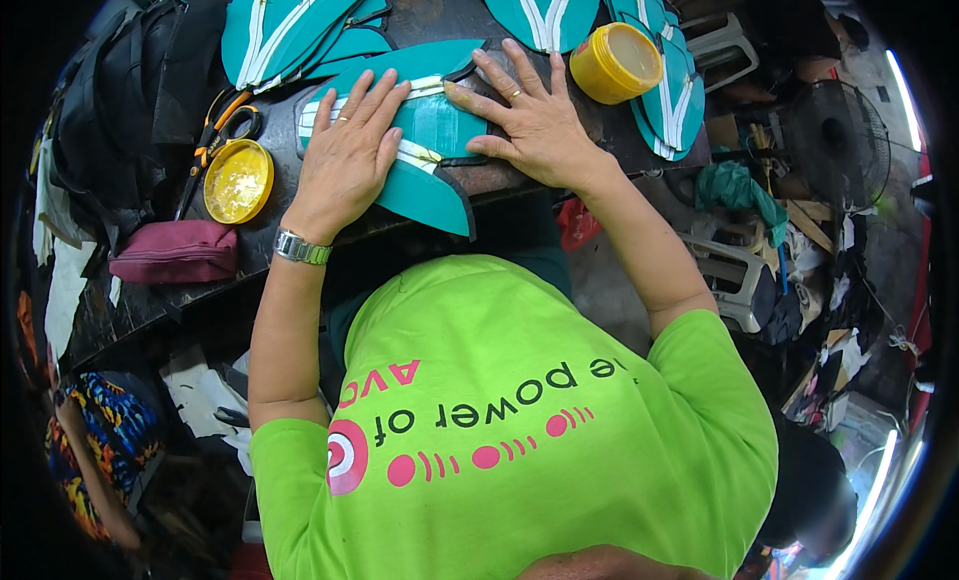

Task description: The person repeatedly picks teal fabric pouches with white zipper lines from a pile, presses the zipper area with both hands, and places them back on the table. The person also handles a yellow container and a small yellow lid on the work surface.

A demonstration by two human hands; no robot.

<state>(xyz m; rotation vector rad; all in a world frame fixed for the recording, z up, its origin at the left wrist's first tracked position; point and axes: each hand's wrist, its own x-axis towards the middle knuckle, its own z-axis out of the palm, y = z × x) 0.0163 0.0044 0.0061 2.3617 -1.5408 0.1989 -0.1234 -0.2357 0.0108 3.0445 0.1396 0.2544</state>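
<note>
The flat left hand (342, 160), gripping nothing, rests on a teal, pointed sheet panel (440, 123) with white fabric tapes (417, 152), near on the dark, worn table (284, 148); the right hand (544, 128) lies spread, likewise. Seemingly pressing tapes flat; next needs even pressure.

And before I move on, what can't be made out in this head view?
Teal panel, head view: parts lie hidden under the left hand and right hand.
Teal stack at upper left, head view: cut off by the upper edge; its lower layers are mostly covered.
Maroon pouch, head view: its cloth hides any contents.
Wristwatch, head view: its dial is too small to read.
</note>
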